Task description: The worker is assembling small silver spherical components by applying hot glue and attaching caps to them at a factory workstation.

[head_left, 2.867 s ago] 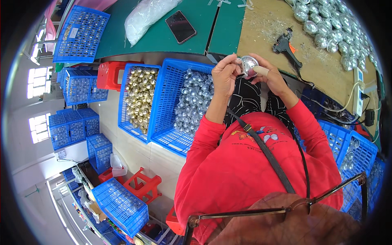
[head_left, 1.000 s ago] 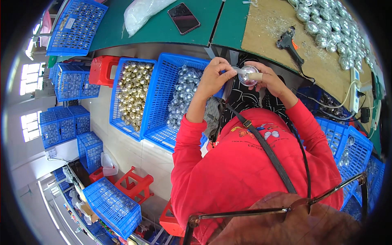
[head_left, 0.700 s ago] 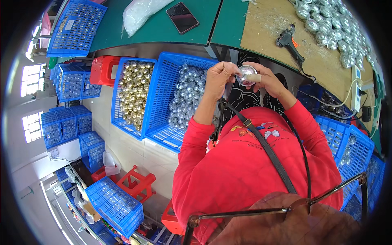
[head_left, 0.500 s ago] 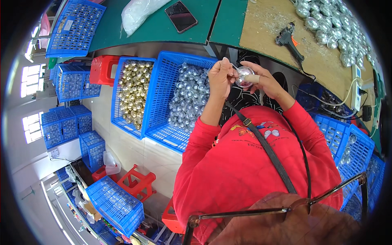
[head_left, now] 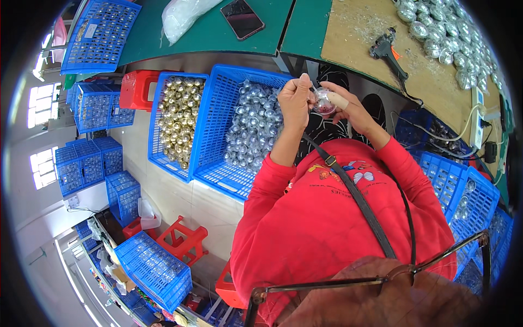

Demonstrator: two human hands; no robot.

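Note:
Above my lap, my right hand (head_left: 354, 111) grips a shiny round bauble (head_left: 323, 102), partly see-through with a pinkish tint below. Beige tape wraps a finger of that hand. Close against the bauble's left side is my left hand (head_left: 296, 102), its thumb and fingers pinched together. A thin pale sliver shows by its fingertips, too small to name. To the left, a blue crate (head_left: 199, 144) holds many clear-silver baubles (head_left: 250, 128). Beyond it a second blue crate holds gold baubles (head_left: 181, 120).
On the bench at upper right lie a black glue gun (head_left: 388, 54) and a heap of silver baubles (head_left: 444, 35), beside a white power strip (head_left: 477, 117) with cables. A phone (head_left: 242, 19) and white plastic bag (head_left: 185, 19) lie on the green table. Red stools (head_left: 182, 240) and stacked crates stand leftward.
The bauble has turned in my right hand, now showing a clearer top and pinkish lower part. My left hand has shifted slightly, its fingers still pinched.

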